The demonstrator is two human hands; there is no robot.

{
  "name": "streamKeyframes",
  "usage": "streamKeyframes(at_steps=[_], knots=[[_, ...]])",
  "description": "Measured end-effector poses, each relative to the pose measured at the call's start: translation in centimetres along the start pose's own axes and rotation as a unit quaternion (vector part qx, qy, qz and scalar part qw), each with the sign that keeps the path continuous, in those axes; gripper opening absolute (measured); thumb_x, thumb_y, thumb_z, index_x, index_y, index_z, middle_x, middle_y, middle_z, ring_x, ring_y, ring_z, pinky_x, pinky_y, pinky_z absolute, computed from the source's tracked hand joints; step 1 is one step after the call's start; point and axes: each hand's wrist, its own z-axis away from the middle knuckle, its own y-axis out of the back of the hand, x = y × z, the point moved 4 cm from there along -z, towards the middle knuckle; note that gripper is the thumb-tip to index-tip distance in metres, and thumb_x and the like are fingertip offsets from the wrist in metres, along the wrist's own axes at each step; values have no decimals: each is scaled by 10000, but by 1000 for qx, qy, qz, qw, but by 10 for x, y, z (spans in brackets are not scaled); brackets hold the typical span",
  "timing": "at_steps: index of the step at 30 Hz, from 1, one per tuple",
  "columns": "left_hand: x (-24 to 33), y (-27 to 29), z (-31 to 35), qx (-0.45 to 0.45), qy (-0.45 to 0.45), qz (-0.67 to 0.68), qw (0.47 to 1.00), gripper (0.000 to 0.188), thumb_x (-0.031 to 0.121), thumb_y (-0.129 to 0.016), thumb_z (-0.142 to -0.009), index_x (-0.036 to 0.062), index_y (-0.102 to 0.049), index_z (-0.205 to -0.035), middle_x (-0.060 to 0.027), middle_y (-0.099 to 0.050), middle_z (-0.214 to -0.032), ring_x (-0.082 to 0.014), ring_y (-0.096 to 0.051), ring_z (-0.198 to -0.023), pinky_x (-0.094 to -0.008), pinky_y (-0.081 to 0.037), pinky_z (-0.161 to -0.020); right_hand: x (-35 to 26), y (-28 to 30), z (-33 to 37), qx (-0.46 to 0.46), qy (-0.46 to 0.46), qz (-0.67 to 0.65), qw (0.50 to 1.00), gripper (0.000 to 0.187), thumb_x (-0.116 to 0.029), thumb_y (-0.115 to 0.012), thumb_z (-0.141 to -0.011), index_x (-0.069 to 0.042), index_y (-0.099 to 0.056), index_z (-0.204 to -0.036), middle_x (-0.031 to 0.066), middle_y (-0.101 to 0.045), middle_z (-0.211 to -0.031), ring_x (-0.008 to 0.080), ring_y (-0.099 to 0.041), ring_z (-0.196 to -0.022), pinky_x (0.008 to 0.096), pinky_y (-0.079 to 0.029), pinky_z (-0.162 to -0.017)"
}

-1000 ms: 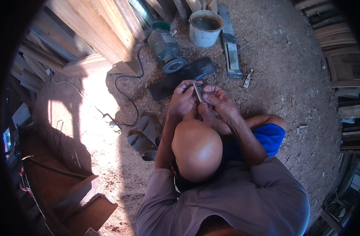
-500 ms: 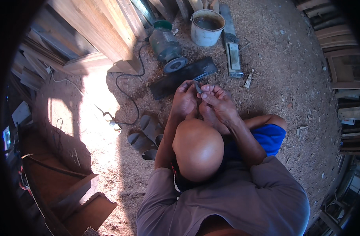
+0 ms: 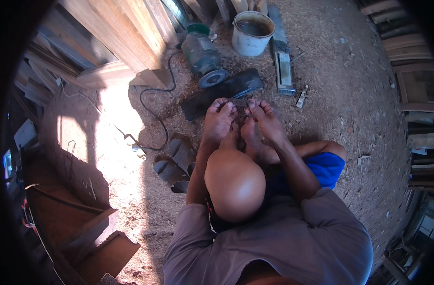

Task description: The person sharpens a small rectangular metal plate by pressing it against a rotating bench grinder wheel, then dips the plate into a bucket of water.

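My left hand (image 3: 219, 122) and my right hand (image 3: 268, 119) are raised close together over my feet, thumbs pressed to fingers. Between their fingertips is a small, thin, dark piece (image 3: 240, 101), apparently pinched at both ends; its kind is too small to make out. Just beyond the hands a long black block (image 3: 221, 95) lies aslant on the ground. The grey disc of a green bench grinder (image 3: 201, 52) is right behind that block.
A white bucket (image 3: 251, 43) of murky liquid stands at the back. To its right a sharpening stone (image 3: 284, 69) rests on a plank. A black cord (image 3: 153, 90) loops left of the grinder. Sandals (image 3: 169, 173) lie left of my knee; timber (image 3: 126, 33) leans at the upper left.
My hands have moved slightly apart. The small piece, upright and greyish between my fingers before, now lies crosswise and looks darker. My bent knee has shifted a little left and down.
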Motion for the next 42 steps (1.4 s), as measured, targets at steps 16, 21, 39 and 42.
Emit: streamKeyframes(at_steps=[16,21,39,42], knots=[[18,130,-62,180,-7,-415,892,190,120,-692,-831,-28,-631,-933,-38,-634,-722,-76,-567,-606,-212,-464,-556,86,-17,-140,-14,25,337,941,216,-185,-695,-813,-19,-671,-950,134,-685,-789,201,-645,-697,336,-491,-675],[32,127,-75,212,31,-487,847,208,120,-697,-837,-40,-653,-963,-58,-664,-770,-87,-625,-666,-212,-510,-598,95,-24,-161,-25,44,384,922,284,-216,-718,-802,11,-674,-967,180,-694,-839,238,-679,-766,351,-504,-719],[34,151,-93,245,5,-505,827,176,135,-697,-838,-22,-664,-910,-69,-684,-790,-115,-674,-693,-234,-533,-586,136,-33,-190,-20,7,275,961,141,-84,-706,-822,9,-659,-918,47,-662,-719,81,-572,-595,237,-461,-544],[34,150,-93,244,7,-501,830,166,136,-696,-842,-13,-668,-909,-59,-684,-790,-111,-674,-694,-233,-530,-579,140,-33,-191,-14,16,254,967,136,-82,-703,-822,8,-659,-914,41,-658,-711,81,-574,-591,236,-459,-540]])
